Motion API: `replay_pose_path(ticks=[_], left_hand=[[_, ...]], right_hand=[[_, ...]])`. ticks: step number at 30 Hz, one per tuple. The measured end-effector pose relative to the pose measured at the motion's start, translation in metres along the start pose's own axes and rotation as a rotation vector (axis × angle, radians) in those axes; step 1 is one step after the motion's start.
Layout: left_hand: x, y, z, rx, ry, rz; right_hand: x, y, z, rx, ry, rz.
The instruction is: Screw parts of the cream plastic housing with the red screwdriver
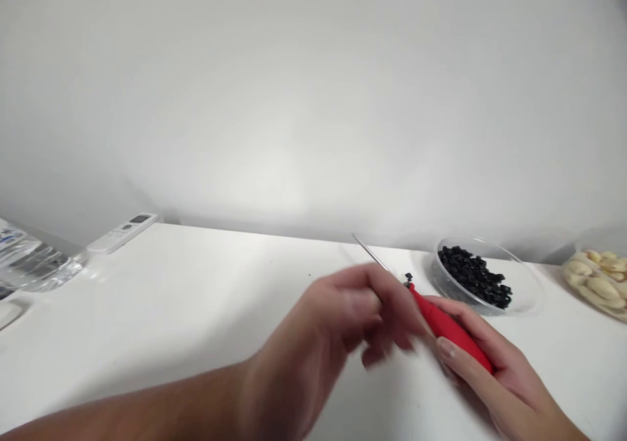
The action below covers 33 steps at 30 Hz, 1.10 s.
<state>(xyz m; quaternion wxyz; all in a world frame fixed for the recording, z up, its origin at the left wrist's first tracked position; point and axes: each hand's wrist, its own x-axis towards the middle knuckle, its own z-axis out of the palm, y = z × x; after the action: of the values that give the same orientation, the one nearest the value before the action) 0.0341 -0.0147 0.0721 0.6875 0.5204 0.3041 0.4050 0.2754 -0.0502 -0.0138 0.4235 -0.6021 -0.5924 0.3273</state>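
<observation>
My right hand is wrapped around the red handle of a slim tool. The tool's thin metal shaft points up and left, its narrow tip above the far edge of the table. My left hand is smeared by motion and crosses in front of the tool. Its fingers are bent beside the handle, and whether they hold anything cannot be made out. A small black piece shows near the front end of the handle. Behind my right hand stands a clear round bowl with several black pieces in it.
At the right edge, a clear container holds pale, nut-like pieces. A white remote control lies at the back left. Left of it is a clear plastic bottle on its side. A plain wall rises behind the white table.
</observation>
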Motion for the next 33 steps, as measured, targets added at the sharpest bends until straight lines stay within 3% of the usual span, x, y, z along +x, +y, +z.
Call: replay_pose_path(ticks=[2, 4, 6, 8, 10, 13, 17, 23, 27, 33], left_hand=[[0.022, -0.018, -0.008, -0.077, 0.129, 0.05], [0.036, -0.04, -0.023, 0.032, 0.221, 0.138], [0.042, -0.056, -0.038, 0.189, 0.212, 0.187], [0.044, -0.062, -0.046, 0.267, 0.149, 0.084], [0.043, -0.06, -0.048, 0.333, 0.07, -0.019], [0.041, -0.053, -0.044, 0.435, -0.046, -0.064], [0.039, -0.049, -0.04, 0.361, -0.239, -0.12], [0.04, -0.048, -0.04, 0.285, -0.331, -0.135], [0.042, -0.05, -0.04, 0.258, -0.299, -0.182], [0.045, -0.053, -0.039, 0.269, -0.103, -0.148]], right_hand=[[0.003, -0.008, 0.001, 0.047, -0.087, 0.063], [0.004, -0.012, 0.001, 0.078, -0.107, 0.117], [0.005, -0.015, 0.001, 0.088, -0.097, 0.124], [0.005, -0.016, 0.001, 0.082, -0.09, 0.117], [0.004, -0.015, 0.0, 0.077, -0.098, 0.111], [0.003, -0.01, -0.003, 0.1, -0.131, 0.076], [-0.001, -0.004, -0.005, 0.056, -0.129, 0.046], [0.0, -0.011, -0.006, -0.005, -0.124, -0.083], [0.0, -0.011, -0.004, -0.027, -0.117, -0.069], [0.0, -0.004, 0.0, 0.098, -0.139, 0.04]])
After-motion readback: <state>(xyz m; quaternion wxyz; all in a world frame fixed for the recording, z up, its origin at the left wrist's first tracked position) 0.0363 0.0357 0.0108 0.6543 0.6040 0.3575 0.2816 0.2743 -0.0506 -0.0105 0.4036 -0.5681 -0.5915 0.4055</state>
